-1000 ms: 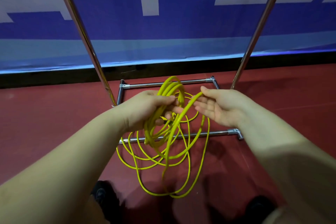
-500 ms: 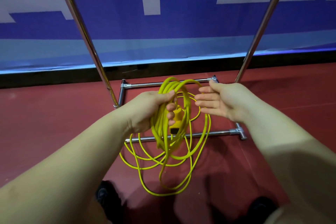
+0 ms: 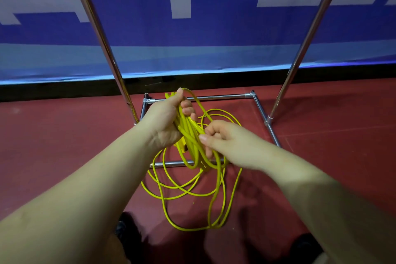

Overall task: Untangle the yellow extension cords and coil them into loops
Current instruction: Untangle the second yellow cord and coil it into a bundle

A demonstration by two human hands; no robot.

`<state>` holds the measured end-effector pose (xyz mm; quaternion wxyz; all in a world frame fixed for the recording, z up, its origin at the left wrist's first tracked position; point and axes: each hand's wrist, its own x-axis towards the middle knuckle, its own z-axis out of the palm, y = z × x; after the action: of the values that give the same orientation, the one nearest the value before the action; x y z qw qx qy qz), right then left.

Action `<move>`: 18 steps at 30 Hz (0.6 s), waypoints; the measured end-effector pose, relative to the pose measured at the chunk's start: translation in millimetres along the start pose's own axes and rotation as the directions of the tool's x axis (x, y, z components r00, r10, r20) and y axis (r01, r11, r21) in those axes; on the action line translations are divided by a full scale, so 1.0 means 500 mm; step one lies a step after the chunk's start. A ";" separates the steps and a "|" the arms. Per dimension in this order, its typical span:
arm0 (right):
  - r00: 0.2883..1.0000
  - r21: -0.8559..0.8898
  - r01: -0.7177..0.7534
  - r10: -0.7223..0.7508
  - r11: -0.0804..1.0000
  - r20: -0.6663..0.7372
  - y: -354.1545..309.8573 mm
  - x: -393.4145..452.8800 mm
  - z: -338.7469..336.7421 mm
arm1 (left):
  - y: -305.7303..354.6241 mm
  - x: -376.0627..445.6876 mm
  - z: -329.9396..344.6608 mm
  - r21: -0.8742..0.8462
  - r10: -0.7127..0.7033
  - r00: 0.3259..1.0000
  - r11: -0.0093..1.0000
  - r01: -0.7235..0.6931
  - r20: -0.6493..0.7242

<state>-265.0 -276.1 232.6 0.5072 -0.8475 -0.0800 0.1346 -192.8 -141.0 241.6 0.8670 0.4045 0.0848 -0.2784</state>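
My left hand [image 3: 166, 120] grips a bundle of several loops of the yellow extension cord [image 3: 188, 135] at its top, fingers curled round the strands. Just below and to the right, my right hand [image 3: 222, 141] pinches the hanging strands between thumb and fingers. More yellow cord [image 3: 192, 191] hangs from the bundle and lies in loose, crossing loops on the red floor. A yellow plug or socket block shows partly behind the bundle under my left hand.
A chrome rack base [image 3: 216, 97] lies on the red floor [image 3: 321, 156] under the cord, with two slanted chrome poles [image 3: 102, 40] rising left and right. A blue banner wall [image 3: 192, 28] stands behind. My dark shoes [image 3: 126, 233] show at the bottom.
My right hand has come down from beside the top of the bundle and closed on the strands lower down. My left hand has lifted the bundle slightly higher.
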 end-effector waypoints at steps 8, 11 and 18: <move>0.883 -0.396 -0.249 0.375 0.884 0.283 0.055 -0.022 -0.014 | 0.050 0.011 -0.032 -0.148 0.143 0.976 0.975 -0.168 -0.163; 0.889 -0.583 -0.231 0.412 0.779 0.199 0.072 -0.027 -0.036 | 0.060 0.012 -0.047 -0.057 0.204 0.956 0.974 -0.221 -0.213; 0.920 -0.359 -0.389 0.379 0.848 -0.102 0.051 -0.020 -0.108 | 0.059 0.006 -0.051 0.227 0.342 0.929 0.924 -0.306 -0.141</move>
<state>-257.7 -336.1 235.6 0.3009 -0.9287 0.0737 0.2040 -172.0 -107.6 243.1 0.8446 0.5219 0.0649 -0.1006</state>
